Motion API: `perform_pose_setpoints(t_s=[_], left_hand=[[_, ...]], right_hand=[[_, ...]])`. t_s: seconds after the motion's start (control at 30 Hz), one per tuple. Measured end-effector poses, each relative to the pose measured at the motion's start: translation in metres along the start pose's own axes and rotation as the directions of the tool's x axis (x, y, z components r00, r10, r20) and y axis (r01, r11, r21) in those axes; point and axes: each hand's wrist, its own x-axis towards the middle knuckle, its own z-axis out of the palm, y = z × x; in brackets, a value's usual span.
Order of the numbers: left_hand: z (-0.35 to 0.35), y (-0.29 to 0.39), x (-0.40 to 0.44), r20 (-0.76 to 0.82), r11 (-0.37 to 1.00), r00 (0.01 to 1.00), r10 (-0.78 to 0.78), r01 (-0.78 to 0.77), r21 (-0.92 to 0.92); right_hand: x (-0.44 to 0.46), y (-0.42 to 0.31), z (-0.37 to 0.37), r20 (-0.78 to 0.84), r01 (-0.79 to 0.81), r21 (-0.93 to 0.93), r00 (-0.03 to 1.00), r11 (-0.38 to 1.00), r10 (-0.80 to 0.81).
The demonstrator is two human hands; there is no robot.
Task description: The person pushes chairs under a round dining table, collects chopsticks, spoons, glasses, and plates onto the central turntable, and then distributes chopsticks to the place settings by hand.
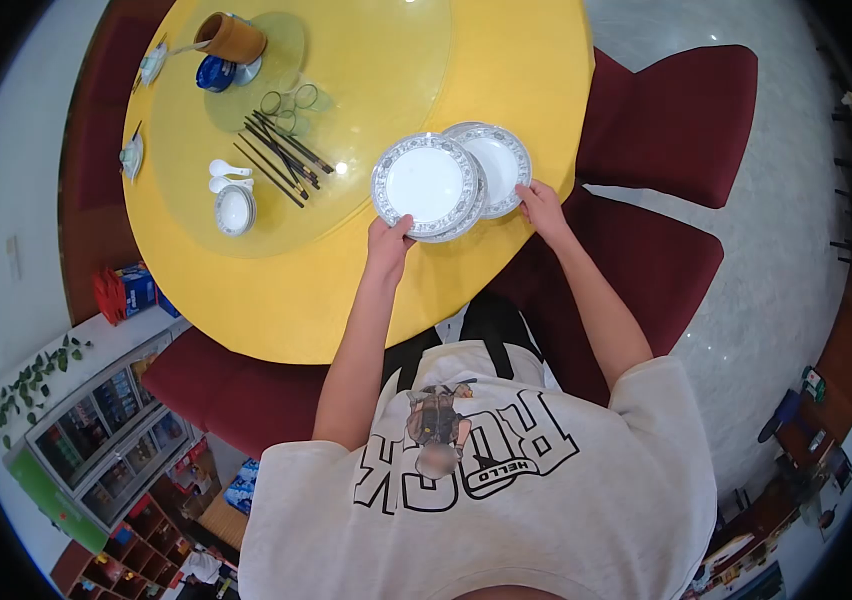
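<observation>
White plates with grey patterned rims are in front of me, near the edge of the round yellow table. My left hand [389, 243] grips the near edge of a stack of plates [428, 185], its thumb over the rim and its other fingers mostly hidden. Partly tucked behind that stack are more plates [503, 165], held at their right edge by my right hand [542, 208]. The two groups overlap, and I cannot tell whether the plates touch the tabletop.
On the glass turntable [366, 110] lie dark chopsticks [286, 155], white spoons [230, 176], stacked small bowls [235, 210] and several glasses [286, 105]. A brown pot [231, 38] and a blue container [216, 73] stand farther off. Maroon chairs [681, 120] surround the yellow table [516, 60].
</observation>
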Motion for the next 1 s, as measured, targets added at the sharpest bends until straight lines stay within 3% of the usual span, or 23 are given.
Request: perform_pose_setpoints(t_s=[0.1, 0.3, 0.37, 0.6, 0.67, 0.73, 0.8, 0.83, 0.9, 0.93, 1.0], left_hand=[[0.011, 0.0, 0.015, 0.041, 0.999, 0.999, 0.002, -0.004, 0.045], [0.029, -0.001, 0.039, 0.072, 0.991, 0.997, 0.014, -0.023, 0.131], [0.032, -0.001, 0.046, 0.075, 0.988, 0.997, 0.006, -0.018, 0.151], [0.034, -0.003, 0.065, 0.137, 0.972, 0.989, -0.051, 0.018, 0.235], [0.038, -0.003, 0.068, 0.126, 0.959, 0.99, -0.056, 0.018, 0.282], [0.044, 0.0, 0.069, 0.114, 0.944, 0.992, -0.056, 0.015, 0.33], [0.05, 0.006, 0.069, 0.037, 0.705, 0.999, 0.019, -0.04, 0.708], [0.051, 0.011, 0.07, 0.034, 0.704, 0.999, 0.021, -0.039, 0.709], [0.052, 0.018, 0.072, -0.001, 0.326, 0.999, 0.033, -0.01, 0.945], [0.049, 0.016, 0.075, -0.007, 0.327, 0.999, 0.034, -0.005, 0.945], [0.045, 0.012, 0.078, 0.083, 0.07, 0.982, 0.172, -0.096, 0.993]], right_hand=[[0.004, 0.004, 0.0, 0.024, -0.013, 0.001, 1.0, 1.0, 0.013], [0.016, 0.01, 0.005, -0.013, 0.06, -0.278, 0.998, 0.959, -0.066], [0.016, 0.0, 0.008, -0.078, 0.159, -0.611, 0.963, 0.775, -0.259], [0.008, -0.037, 0.02, -0.159, -0.03, -0.723, 0.979, 0.69, -0.125], [0.011, -0.039, 0.02, -0.113, -0.049, -0.865, 0.989, 0.499, -0.098], [0.011, -0.039, 0.017, -0.089, -0.029, -0.891, 0.99, 0.454, -0.11], [0.011, -0.037, 0.015, -0.064, -0.009, -0.913, 0.991, 0.408, -0.121], [0.013, -0.035, 0.015, -0.059, -0.002, -0.919, 0.99, 0.395, -0.131], [0.014, -0.035, 0.014, -0.048, 0.009, -0.925, 0.989, 0.381, -0.141], [0.013, -0.037, 0.013, -0.035, 0.015, -0.928, 0.991, 0.373, -0.128], [0.013, -0.037, 0.013, -0.013, 0.029, -0.931, 0.993, 0.364, -0.113]])
